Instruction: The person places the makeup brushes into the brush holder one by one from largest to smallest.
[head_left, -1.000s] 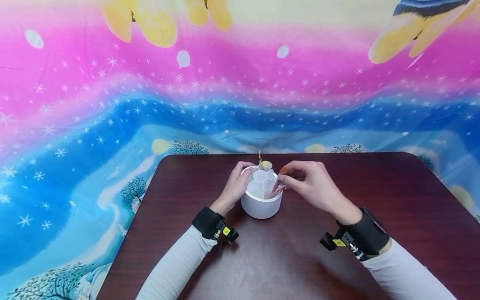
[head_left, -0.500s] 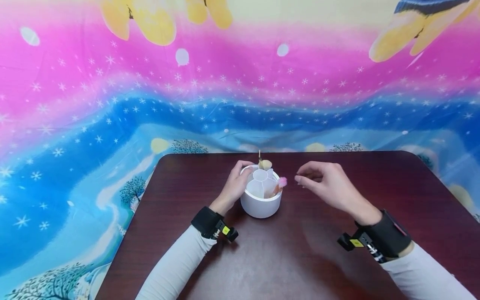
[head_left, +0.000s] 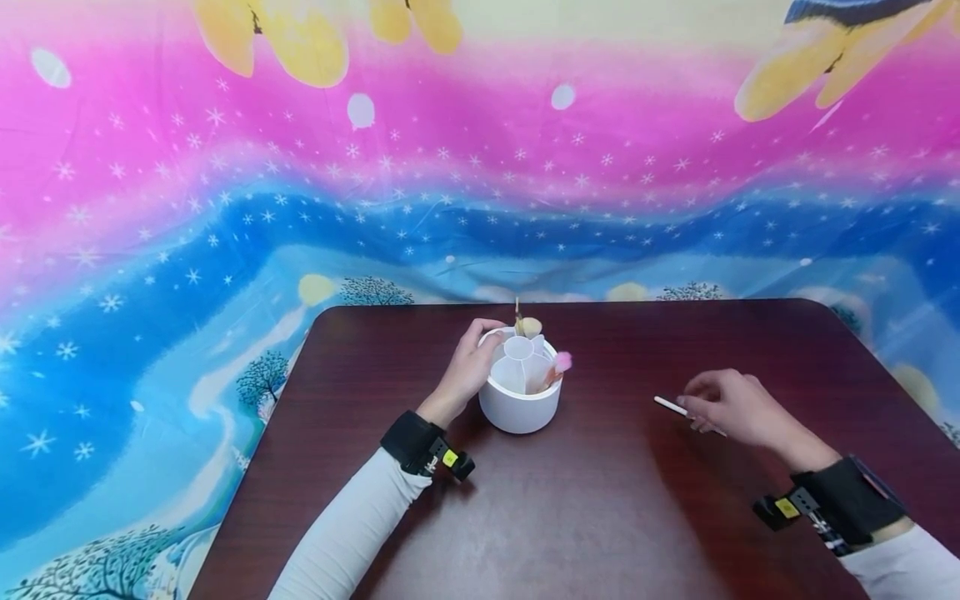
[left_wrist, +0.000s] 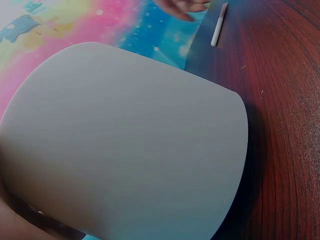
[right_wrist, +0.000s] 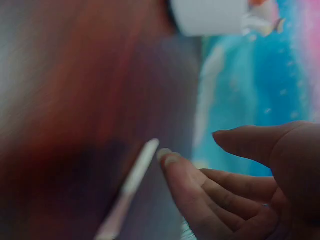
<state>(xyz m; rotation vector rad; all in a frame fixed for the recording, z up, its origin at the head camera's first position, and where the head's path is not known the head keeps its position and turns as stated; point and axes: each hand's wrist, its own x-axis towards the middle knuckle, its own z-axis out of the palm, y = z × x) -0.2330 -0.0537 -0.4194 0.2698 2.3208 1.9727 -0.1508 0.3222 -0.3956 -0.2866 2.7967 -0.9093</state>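
Note:
My left hand [head_left: 468, 367] grips the rim of a white round divided organizer [head_left: 521, 412] from its left side. The organizer's smooth outer wall [left_wrist: 125, 140] fills most of the left wrist view. A brush with a pink fluffy head [head_left: 563, 362] leans out over its right side. At the back of it stand a round beige tip [head_left: 532, 326] and a thin gold-coloured stick [head_left: 517, 310]. My right hand [head_left: 731, 407] is over a slim white stick [head_left: 669, 406] with a pinkish end, lying on the table. In the right wrist view, thumb and fingers [right_wrist: 182, 185] are apart, fingertips beside the stick [right_wrist: 140, 167].
The dark reddish-brown table [head_left: 585, 508] has rounded far corners. Behind it hangs a colourful cloth [head_left: 480, 167] with snowflakes and trees. Black straps with small cameras [head_left: 780, 508] sit on both wrists.
My right hand has let go of the pink-headed brush in the organizer and moved right and nearer, over the white stick. My left hand has stayed on the organizer.

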